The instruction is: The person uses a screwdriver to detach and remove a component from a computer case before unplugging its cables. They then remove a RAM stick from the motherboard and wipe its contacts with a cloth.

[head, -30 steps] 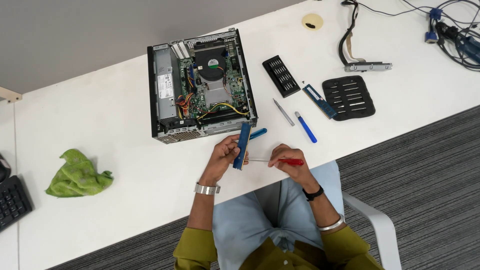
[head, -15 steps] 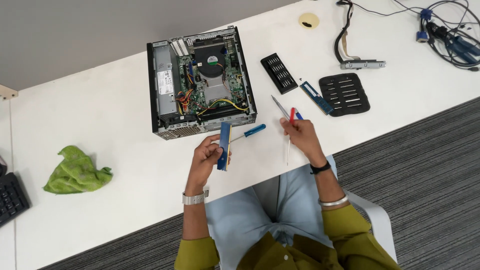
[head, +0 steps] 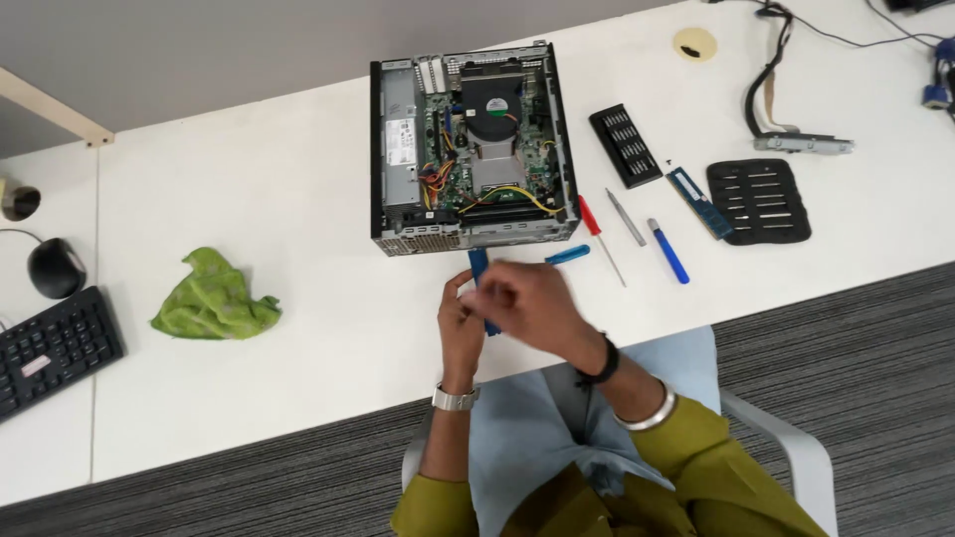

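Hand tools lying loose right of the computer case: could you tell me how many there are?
3: red-handled screwdriver nearest the case, grey tool beside it, blue-handled tool farthest right.

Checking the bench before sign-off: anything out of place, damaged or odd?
Nothing damaged or spilled. The desktop computer lies open with its cover off. A crumpled green cloth sits apart at the left. Both hands, left hand and right hand, meet on a blue bracket.

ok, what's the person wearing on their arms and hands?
Olive-green sleeves pushed up past the forearms. Left hand: bare, silver metal watch on the wrist. Right hand: bare, black band at the wrist and a silver bangle further up. No gloves.
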